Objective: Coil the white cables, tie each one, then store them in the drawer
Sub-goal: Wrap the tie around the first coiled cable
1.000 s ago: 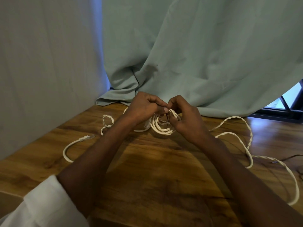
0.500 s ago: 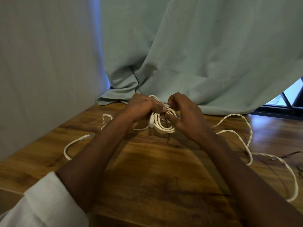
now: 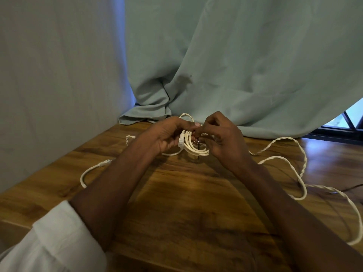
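A coiled white cable (image 3: 193, 148) is held just above the wooden table (image 3: 186, 193), near the curtain. My left hand (image 3: 169, 134) grips the coil's left side, where a white plug sticks out. My right hand (image 3: 220, 134) pinches a thin dark tie (image 3: 198, 143) at the coil's middle. A second white cable (image 3: 294, 167), twisted, lies loose in wide loops on the table to the right. Another white cable end (image 3: 92, 169) with a connector lies at the left. No drawer is in view.
A pale green curtain (image 3: 235, 75) hangs behind the table and bunches on its far edge. A grey wall (image 3: 49, 85) borders the left side. A thin dark wire (image 3: 351, 188) lies at the right edge.
The coil has turned a little in my hands, and its white plug now shows at the left. The dark tie's loose end moved from hanging below the coil to its middle.
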Demonstrator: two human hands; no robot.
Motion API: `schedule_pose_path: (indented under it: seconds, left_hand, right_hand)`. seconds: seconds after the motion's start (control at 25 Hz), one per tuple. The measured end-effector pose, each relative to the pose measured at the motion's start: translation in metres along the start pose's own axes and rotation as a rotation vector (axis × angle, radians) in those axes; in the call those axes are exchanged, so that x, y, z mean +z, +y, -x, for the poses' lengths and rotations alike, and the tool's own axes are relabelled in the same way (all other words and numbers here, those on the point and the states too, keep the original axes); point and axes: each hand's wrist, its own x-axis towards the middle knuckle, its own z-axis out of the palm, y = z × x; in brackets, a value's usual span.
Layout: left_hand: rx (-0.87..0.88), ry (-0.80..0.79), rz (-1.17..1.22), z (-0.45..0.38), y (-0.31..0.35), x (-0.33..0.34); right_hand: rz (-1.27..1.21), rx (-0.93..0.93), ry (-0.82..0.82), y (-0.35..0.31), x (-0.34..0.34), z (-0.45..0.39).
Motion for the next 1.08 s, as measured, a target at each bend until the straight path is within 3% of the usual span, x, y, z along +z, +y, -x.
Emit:
schedule_pose_path:
  seconds: [0.2, 0.6, 0.68, 0.88, 1.08]
  left_hand:
    - [0.103, 0.036, -0.154, -0.008, -0.011, 0.002]
    - [0.247, -0.089, -0.093, -0.016, -0.023, 0.021]
    - [0.321, -0.018, -0.129, -0.017, -0.028, 0.026]
    - [0.593, 0.216, -0.331, -0.016, -0.039, 0.029]
    - [0.647, 0.144, -0.473, -0.015, -0.038, 0.025]
  right_hand:
    - [-0.109, 0.075, 0.102, -0.002, 0.002, 0.003]
    - [-0.148, 0.239, 0.337, 0.005, -0.003, -0.005]
    - [-0.155, 0.256, 0.360, 0.004, -0.005, -0.006]
    - [-0.307, 0.318, 0.165, 0.000, -0.005, -0.007]
    - [-0.363, 0.331, 0.084, 0.005, -0.010, -0.008]
